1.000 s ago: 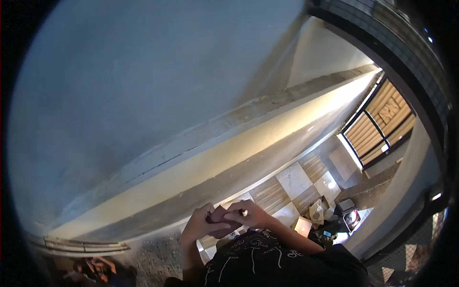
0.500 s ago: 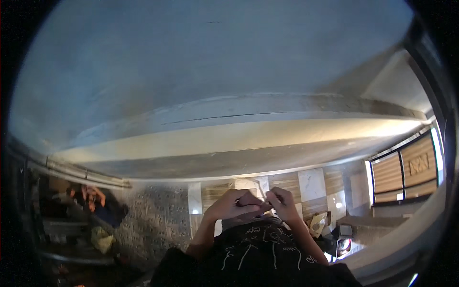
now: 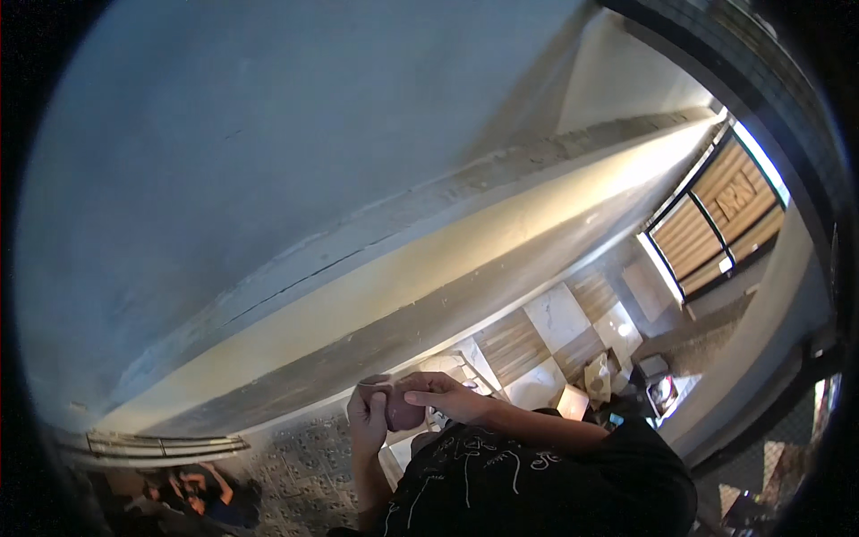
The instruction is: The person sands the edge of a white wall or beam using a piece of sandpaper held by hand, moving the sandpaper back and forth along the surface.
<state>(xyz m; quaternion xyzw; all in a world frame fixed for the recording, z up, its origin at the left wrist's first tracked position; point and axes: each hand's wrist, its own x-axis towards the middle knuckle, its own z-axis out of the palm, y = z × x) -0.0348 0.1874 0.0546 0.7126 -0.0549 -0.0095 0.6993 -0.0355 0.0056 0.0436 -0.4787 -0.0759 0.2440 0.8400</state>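
A mauve-brown, smooth, flat-looking piece (image 3: 405, 416) is held up between my two hands in front of my dark printed shirt. Its kind cannot be made out. My left hand (image 3: 366, 413) grips its left side, with the thumb pressed on the near face. From the right, my right hand (image 3: 440, 396) pinches its upper right edge between thumb and fingers. Both hands are closed and close together. The far side of the piece is hidden, and so are some fingertips.
Ahead runs a long grey wall (image 3: 295, 161) with a pale ledge (image 3: 429, 277). Tiled floor (image 3: 555, 318) lies below. Right, a slatted wooden panel (image 3: 716, 219) stands in a dark frame, near a box with a pale bag (image 3: 601, 376). Another person (image 3: 210, 497) is at lower left.
The whole view has tilted and turned. My hands now appear further left in it, and the mauve-brown piece shows more clearly between them.
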